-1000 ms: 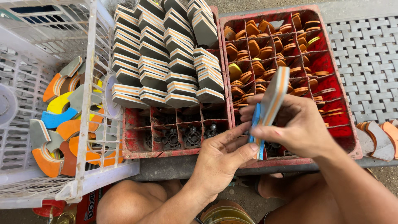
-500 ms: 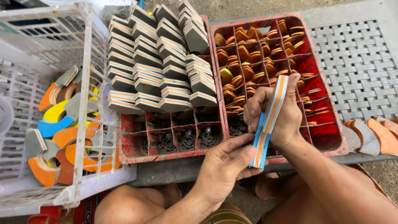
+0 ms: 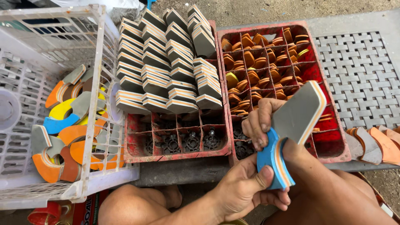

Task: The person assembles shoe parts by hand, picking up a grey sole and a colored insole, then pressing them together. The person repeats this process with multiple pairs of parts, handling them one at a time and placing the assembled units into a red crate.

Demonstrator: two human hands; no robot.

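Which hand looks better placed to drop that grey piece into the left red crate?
Probably the right hand: it grips the grey piece at its top, while the left hand only pinches the blue end below. The left crate lies close by.

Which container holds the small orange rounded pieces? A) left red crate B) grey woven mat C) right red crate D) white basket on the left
C: the right red crate has its compartments packed with the small orange pieces; the left red crate holds stacked grey wedge-shaped pieces, and the white basket holds curved scraps.
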